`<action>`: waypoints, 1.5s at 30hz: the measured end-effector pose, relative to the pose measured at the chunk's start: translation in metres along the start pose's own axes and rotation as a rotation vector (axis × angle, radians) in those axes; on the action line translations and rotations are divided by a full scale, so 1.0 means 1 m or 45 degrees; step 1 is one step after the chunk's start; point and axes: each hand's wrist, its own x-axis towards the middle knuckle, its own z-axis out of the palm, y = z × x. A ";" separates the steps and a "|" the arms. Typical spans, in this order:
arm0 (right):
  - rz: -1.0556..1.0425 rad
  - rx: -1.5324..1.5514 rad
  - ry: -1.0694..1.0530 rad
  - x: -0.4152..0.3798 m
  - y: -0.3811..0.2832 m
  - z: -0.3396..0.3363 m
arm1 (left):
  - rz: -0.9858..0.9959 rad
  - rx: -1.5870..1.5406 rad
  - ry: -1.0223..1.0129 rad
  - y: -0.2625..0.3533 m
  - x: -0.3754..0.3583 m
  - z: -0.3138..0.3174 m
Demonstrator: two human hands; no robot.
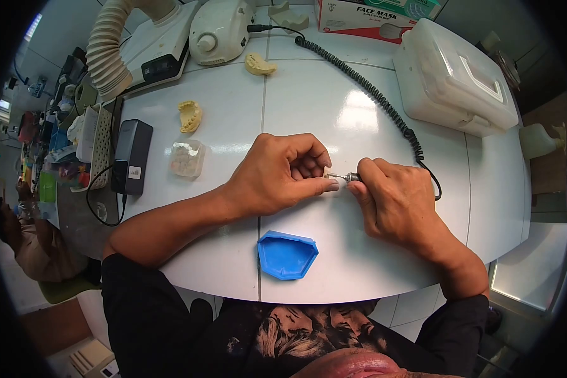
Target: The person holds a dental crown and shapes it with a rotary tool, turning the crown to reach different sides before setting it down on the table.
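Note:
Near the middle of the white table, my left hand (pixel 283 170) pinches a small whitish piece (pixel 327 171) between thumb and index finger. My right hand (pixel 396 198) is wrapped round a rotary handpiece (pixel 353 177), whose thin metal bit points left and meets or nearly meets the piece. Most of the handpiece's body is hidden in my fingers. A black coiled cord (pixel 371 91) runs from behind my right hand to the back of the table. Below my hands lies an open blue tray (pixel 288 255).
Two yellowish dental casts (pixel 189 116) and a clear small box (pixel 187 158) are left of centre. A white control unit (pixel 220 31), mask box (pixel 362 20), ribbed hose (pixel 107 53), black adapter (pixel 132 157) and white case (pixel 453 79) surround them. Another person (pixel 41 246) sits far left.

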 end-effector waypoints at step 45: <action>0.022 -0.010 0.004 0.001 0.000 0.002 | -0.028 -0.015 -0.024 0.001 -0.001 -0.001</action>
